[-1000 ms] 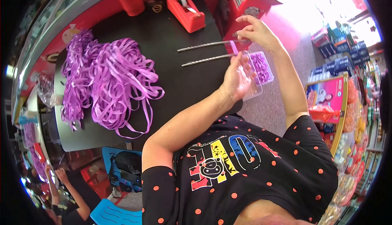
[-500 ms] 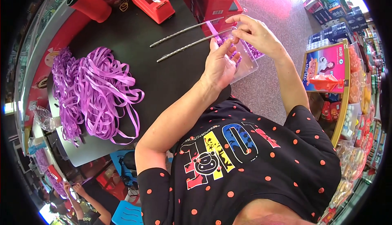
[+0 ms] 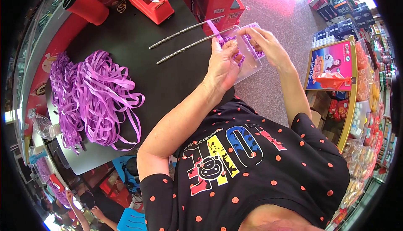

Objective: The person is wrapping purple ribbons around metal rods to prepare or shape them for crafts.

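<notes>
My left hand [image 3: 223,63] is closed, thumb and fingers pinched around a purple ribbon strip [image 3: 213,28] and part of a purple chain-like strand [image 3: 238,57] that hangs by its fingers. The strip bridges two twisted metal rods [image 3: 184,49] that stick out over the black table. Beyond it, my right hand [image 3: 266,46] reaches over a clear plastic box [image 3: 252,68] with its fingers bent together. Small purple pieces [image 3: 259,54] lie in the box, under and beside those fingers. The right fingertips are partly hidden, so what they hold cannot be made out.
Bundles of purple ribbon [image 3: 105,101] lie at the left of the black table [image 3: 168,80]. A red tape dispenser [image 3: 150,2] and red tumbler [image 3: 86,6] stand at the back. Red boxes [image 3: 218,0] stand past the table's edge; stocked shelves line the right. Another person's hands [image 3: 98,212] show at lower left.
My right hand has moved away from the left hand's fingertips and down toward the purple pieces in the box. My left hand keeps its pinch; the whole view has shifted slightly.
</notes>
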